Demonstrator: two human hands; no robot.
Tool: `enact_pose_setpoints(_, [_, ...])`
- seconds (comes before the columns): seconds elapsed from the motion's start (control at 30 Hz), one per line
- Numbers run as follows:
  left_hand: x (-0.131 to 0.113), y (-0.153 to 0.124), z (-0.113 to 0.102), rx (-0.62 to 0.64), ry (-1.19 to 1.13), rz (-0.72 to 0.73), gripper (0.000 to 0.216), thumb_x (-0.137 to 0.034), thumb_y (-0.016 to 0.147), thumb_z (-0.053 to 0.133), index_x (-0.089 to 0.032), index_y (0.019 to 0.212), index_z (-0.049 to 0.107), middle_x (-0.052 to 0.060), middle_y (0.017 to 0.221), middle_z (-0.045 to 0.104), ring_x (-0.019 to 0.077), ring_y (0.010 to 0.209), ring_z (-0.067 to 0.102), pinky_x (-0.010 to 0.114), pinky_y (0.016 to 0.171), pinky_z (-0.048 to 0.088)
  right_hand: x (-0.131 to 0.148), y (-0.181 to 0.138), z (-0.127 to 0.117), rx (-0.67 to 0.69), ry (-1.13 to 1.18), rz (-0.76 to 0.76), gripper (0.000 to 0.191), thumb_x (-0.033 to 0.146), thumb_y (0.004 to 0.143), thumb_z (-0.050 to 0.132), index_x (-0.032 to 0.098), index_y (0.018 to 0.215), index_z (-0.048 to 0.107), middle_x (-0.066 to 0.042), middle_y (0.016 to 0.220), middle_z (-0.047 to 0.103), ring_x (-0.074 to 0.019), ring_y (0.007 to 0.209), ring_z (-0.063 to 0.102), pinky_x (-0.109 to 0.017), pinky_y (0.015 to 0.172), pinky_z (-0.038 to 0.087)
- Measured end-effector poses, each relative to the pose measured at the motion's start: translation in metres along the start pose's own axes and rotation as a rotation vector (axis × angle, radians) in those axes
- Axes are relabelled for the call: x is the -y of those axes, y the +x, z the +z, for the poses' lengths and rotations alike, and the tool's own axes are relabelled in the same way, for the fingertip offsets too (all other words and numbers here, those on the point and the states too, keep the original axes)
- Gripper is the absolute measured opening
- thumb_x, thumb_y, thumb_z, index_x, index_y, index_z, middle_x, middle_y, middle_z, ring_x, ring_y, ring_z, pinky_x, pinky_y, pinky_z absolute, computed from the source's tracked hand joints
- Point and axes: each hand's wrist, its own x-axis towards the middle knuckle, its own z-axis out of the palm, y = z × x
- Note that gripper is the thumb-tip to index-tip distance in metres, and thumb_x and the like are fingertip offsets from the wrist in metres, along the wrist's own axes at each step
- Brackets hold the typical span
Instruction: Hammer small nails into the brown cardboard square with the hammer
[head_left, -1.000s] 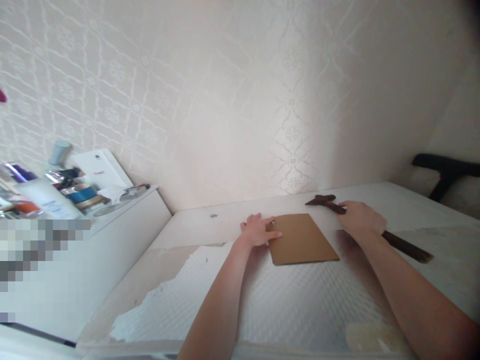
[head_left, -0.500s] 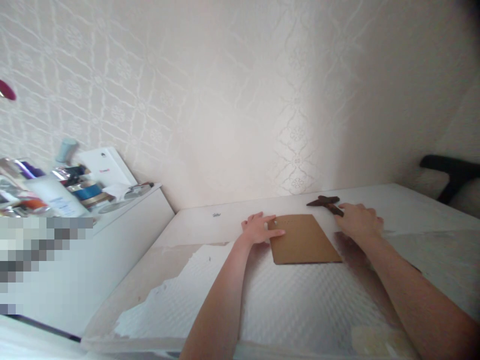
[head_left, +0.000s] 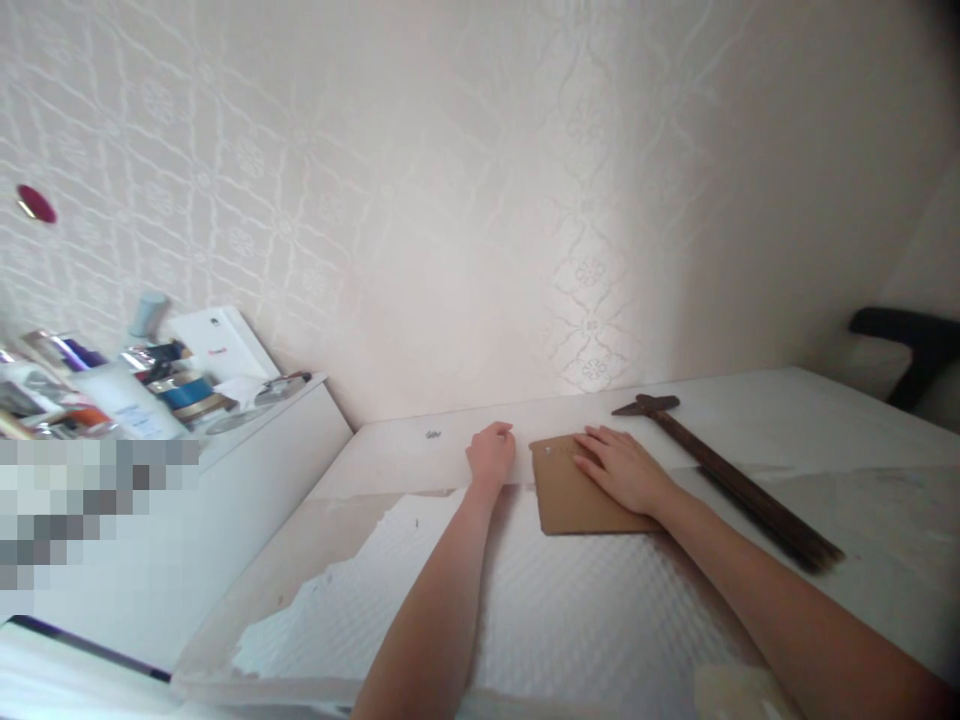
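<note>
A square piece of brown cardboard (head_left: 570,500) lies on the white surface, with a row of small marks and a tiny shiny bit near its far edge. My right hand (head_left: 626,470) rests on its right part, fingers stretched out flat. Just left of the cardboard, apart from it, is my left hand (head_left: 491,455) with curled fingers; whatever they may hold is hidden. To the right lies a hammer (head_left: 720,465) with a dark head and long wooden handle, untouched. A small pile of thin metal pieces, perhaps nails (head_left: 433,434), sits left of my left hand.
Patterned wallpaper covers the wall (head_left: 465,220) behind the table. On the left, a white cabinet (head_left: 255,490) carries bottles, jars and a white box (head_left: 221,340). A black armrest-like part (head_left: 904,325) stands at the far right. Torn white covering (head_left: 360,590) spreads over the table's front.
My right hand has let go of the hammer, leaving it on the table, and moved left onto the cardboard. My left hand has come off the cardboard, and its fingers have curled.
</note>
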Motion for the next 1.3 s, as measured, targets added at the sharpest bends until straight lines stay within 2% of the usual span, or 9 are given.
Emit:
enact_pose_setpoints(0.13, [0.009,0.015,-0.007,-0.051,0.021,-0.054,0.031,-0.020,0.084,0.044,-0.020,0.109,0.064,0.006,0.112,0.067,0.0215,0.105,0.060,0.034,0.093,0.044,0.000,0.000,-0.001,-0.021,0.007,-0.002,0.052,0.043,0.092,0.031,0.013,0.128,0.054,-0.015,0.135,0.050,-0.0286,0.126,0.042,-0.046,0.105,0.030])
enact_pose_setpoints(0.37, [0.053,0.043,-0.053,-0.138,0.376,-0.138,0.033,-0.020,0.084,0.042,-0.023,0.108,0.064,0.008,0.112,0.067,0.0259,0.109,0.058,0.040,0.091,0.044,0.003,0.001,-0.001,-0.036,0.002,0.003,0.049,0.041,0.092,0.032,0.014,0.126,0.056,-0.014,0.133,0.052,-0.0285,0.124,0.044,-0.046,0.104,0.031])
enact_pose_setpoints(0.57, [0.078,0.051,-0.070,-0.026,0.474,-0.235,0.028,-0.026,0.082,0.048,-0.024,0.104,0.066,0.006,0.116,0.066,0.0254,0.111,0.057,0.040,0.093,0.043,0.005,0.003,-0.002,-0.008,-0.012,0.021,0.049,0.040,0.092,0.034,0.013,0.127,0.055,-0.014,0.135,0.051,-0.0291,0.125,0.043,-0.046,0.105,0.029])
enact_pose_setpoints(0.8, [0.075,0.050,-0.071,-0.010,0.476,-0.295,0.025,-0.024,0.081,0.049,-0.022,0.098,0.068,0.008,0.109,0.068,0.0262,0.107,0.060,0.038,0.087,0.046,0.007,0.003,-0.005,0.005,-0.008,0.033,0.048,0.040,0.092,0.034,0.014,0.128,0.054,-0.013,0.135,0.050,-0.0274,0.125,0.043,-0.044,0.105,0.029])
enact_pose_setpoints(1.17, [0.072,0.051,-0.064,-0.024,0.608,-0.186,0.027,-0.020,0.086,0.040,-0.015,0.095,0.066,0.016,0.115,0.063,0.0298,0.111,0.056,0.042,0.088,0.043,0.009,0.003,-0.006,-0.009,0.014,0.054,0.047,0.041,0.092,0.035,0.017,0.126,0.055,-0.012,0.135,0.051,-0.0269,0.124,0.043,-0.044,0.104,0.029])
enact_pose_setpoints(1.3, [0.055,0.050,-0.060,-0.070,0.544,-0.112,0.027,-0.023,0.088,0.040,-0.017,0.099,0.063,0.013,0.110,0.065,0.0270,0.110,0.056,0.040,0.089,0.043,0.008,0.003,-0.005,-0.010,0.016,0.049,0.046,0.040,0.092,0.035,0.017,0.126,0.055,-0.012,0.134,0.052,-0.0267,0.123,0.044,-0.044,0.104,0.028])
